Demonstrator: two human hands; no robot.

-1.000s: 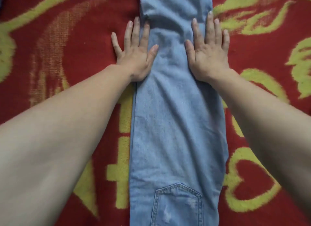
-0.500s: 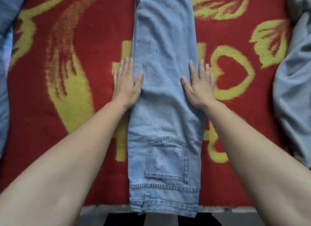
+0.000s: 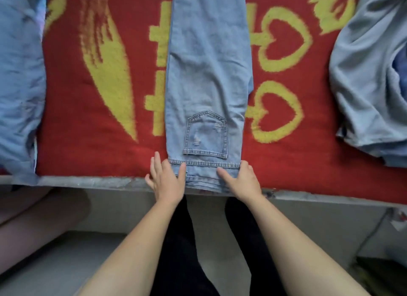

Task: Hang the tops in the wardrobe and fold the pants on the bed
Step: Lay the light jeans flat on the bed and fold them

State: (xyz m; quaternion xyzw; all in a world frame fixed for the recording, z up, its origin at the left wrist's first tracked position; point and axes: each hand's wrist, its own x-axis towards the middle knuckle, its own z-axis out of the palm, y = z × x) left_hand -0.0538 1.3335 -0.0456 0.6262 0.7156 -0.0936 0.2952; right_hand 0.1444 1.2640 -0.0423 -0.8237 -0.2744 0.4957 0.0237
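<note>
Light blue jeans (image 3: 207,75) lie flat in a long strip on the red and yellow blanket (image 3: 88,119), back pocket up, with the waistband at the bed's near edge. My left hand (image 3: 165,179) rests at the waistband's left corner. Its fingers are spread on the blanket and its thumb lies on the denim. My right hand (image 3: 242,179) is at the right corner, thumb on top of the waistband and fingers curled around its edge.
A light blue garment (image 3: 19,75) lies crumpled at the bed's left side and a grey-blue one (image 3: 363,75) at the right. The grey bed edge (image 3: 88,181) runs across below them. My black-clad legs (image 3: 180,240) stand on the floor, with a cable (image 3: 374,227) at the right.
Both hands slid down the jeans from the leg part to the waistband at the bed edge. The view pulled back, so the floor and my legs now show.
</note>
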